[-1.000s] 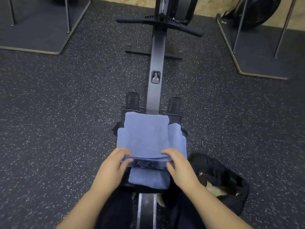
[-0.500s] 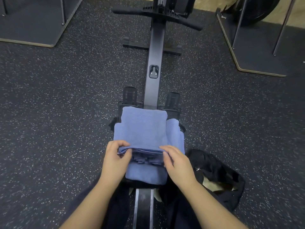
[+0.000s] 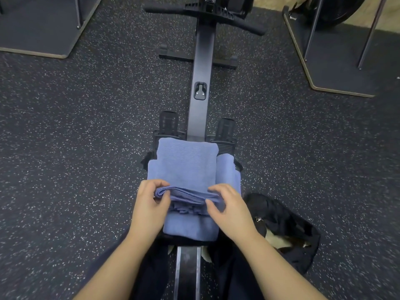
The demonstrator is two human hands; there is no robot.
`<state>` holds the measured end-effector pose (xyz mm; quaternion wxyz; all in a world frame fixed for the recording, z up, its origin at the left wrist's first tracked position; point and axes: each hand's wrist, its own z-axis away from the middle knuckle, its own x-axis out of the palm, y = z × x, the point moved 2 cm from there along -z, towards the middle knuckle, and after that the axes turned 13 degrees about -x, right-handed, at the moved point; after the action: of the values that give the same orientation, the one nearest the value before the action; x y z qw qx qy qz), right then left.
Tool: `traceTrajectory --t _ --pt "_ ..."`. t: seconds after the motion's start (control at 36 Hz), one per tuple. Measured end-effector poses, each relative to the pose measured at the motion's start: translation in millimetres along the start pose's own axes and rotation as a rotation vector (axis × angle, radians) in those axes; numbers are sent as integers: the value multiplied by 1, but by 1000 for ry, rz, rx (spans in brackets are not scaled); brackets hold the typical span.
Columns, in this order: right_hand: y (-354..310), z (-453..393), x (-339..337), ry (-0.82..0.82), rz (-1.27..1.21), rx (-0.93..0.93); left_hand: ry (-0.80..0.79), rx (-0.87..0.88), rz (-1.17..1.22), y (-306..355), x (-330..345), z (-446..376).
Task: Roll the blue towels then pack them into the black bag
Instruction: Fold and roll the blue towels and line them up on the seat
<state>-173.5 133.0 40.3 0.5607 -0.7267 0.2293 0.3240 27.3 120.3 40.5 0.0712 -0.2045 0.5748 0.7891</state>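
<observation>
Top blue towel [image 3: 186,167]: near edge pinched by left hand [image 3: 149,204] and right hand [image 3: 229,207] (both grips clenched); length ran straight away from them.

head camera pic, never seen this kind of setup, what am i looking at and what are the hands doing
The picture comes from a camera worn on a person's head, looking down at their own bare arms; no robot is involved. The person sits on a rowing machine on a speckled gym floor. A stack of blue towels lies on the machine in front of them. The left hand and right hand each pinch the near edge of the top towel, curling it into a roll. A black bag sits open on the floor to the right.
</observation>
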Motion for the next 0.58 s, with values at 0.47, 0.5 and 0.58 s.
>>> traceTrajectory --t 0.47,0.5,0.58 --pt "-4 -8 -13 246 -90 -54 47 -55 -29 3 3 1" --pt "-5 -8 -14 256 -94 -68 53 -54 -26 3 4 2" --pt "-4 -7 -17 267 -95 -95 78 -36 -49 4 6 3"
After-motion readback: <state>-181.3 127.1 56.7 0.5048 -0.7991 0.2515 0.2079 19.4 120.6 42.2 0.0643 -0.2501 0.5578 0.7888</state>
